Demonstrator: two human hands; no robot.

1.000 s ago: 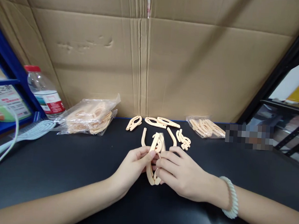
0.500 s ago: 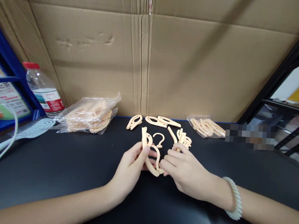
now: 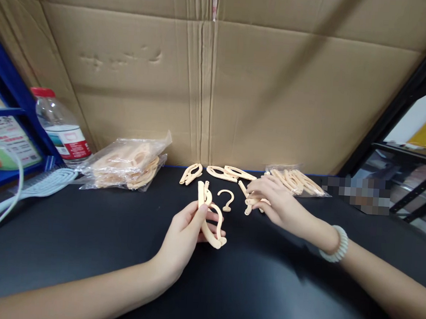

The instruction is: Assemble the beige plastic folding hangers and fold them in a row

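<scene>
My left hand [image 3: 187, 225] is closed around a cream plastic folding hanger [image 3: 200, 195], its arm folded upright and a curved hook at its lower right. My right hand [image 3: 275, 199] reaches over a small pile of loose hanger pieces at the right. Its thumb and fingers close on a hanger piece [image 3: 253, 201], most of which is hidden by the hand. Between the hands a single hanger hook [image 3: 226, 200] lies on the black table. Behind it rest several folded hangers, one at the left [image 3: 191, 174] and a pair [image 3: 230, 173] beside it.
A clear bag of hanger parts [image 3: 122, 163] lies at the left, another bag [image 3: 294, 180] at the right. Further left are a red-capped bottle [image 3: 65, 131], a light blue hairbrush [image 3: 49, 184] and a white cable [image 3: 10, 205]. A cardboard wall [image 3: 275, 86] stands behind.
My right hand has left the hanger held in my left hand and moved right and away to the loose pieces. My left hand with the hanger has shifted slightly left.
</scene>
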